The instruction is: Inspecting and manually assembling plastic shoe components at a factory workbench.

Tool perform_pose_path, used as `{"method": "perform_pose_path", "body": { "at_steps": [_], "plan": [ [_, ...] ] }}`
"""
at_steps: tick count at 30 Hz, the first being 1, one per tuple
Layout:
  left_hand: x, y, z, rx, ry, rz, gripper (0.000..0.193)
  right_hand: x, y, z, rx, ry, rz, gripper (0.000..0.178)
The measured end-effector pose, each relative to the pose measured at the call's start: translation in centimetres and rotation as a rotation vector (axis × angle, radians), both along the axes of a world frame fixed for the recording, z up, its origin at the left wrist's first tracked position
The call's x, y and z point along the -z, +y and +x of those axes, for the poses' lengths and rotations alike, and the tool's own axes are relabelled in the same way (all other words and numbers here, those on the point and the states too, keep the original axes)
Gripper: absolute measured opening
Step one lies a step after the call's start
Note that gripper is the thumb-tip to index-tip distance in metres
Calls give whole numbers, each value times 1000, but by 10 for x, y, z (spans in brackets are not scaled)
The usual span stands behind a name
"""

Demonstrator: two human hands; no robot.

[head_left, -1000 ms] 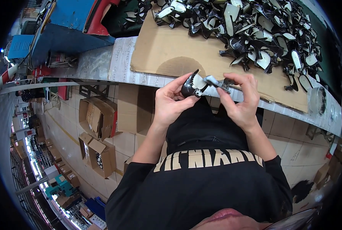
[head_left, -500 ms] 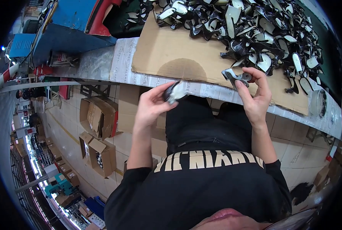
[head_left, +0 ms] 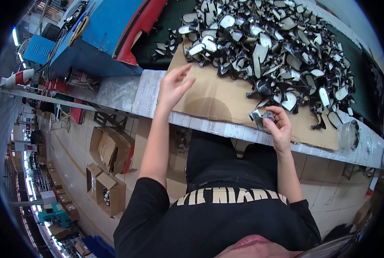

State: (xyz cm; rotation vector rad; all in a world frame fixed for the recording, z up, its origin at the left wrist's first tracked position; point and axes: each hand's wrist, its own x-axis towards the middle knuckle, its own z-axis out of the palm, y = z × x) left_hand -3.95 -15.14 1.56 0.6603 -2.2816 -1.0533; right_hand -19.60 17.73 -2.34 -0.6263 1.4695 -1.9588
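Observation:
My left hand (head_left: 175, 88) is raised over the left part of a cardboard sheet (head_left: 218, 92), fingers apart and nothing between them. Just beyond it begins a big heap of glossy black shoe heels (head_left: 261, 56) with white and cream faces. In my right hand (head_left: 279, 127), above the sheet's front edge, a small grey metal tool (head_left: 257, 118) with a rounded part is pinched between thumb and fingers. Its exact kind does not show. Several heels lie close beyond this hand.
A roll of clear tape (head_left: 350, 134) lies at the table's right end. A blue machine (head_left: 101, 38) with a red edge stands at the left. Open cardboard boxes (head_left: 110, 148) sit on the floor below, one holding small dark and white pieces.
My left hand has moved up and away over the sheet, and the black-and-white heel it held is gone from it. My right hand keeps the grey tool. The view has shifted.

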Motion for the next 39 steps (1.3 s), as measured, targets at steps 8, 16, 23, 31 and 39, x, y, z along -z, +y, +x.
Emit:
{"method": "perform_pose_path", "body": {
  "at_steps": [8, 16, 23, 31, 39],
  "plan": [
    [24, -52, -90, -244, -97, -617, 25, 9, 3, -4, -32, -41, -37, 32],
    [32, 11, -28, -86, -110, -301, 17, 7, 7, -6, -45, -54, -39, 33],
    [21, 47, 17, -166, 29, 301, 21, 4, 6, -8, -68, -78, -1, 33],
    [0, 81, 18, 51, 404, 1082, 21, 3, 6, -4, -39, -82, -18, 31],
    [30, 131, 28, 14, 295, 1620, 33, -21, 2, 18, -119, -233, -56, 34]
  ]
}}
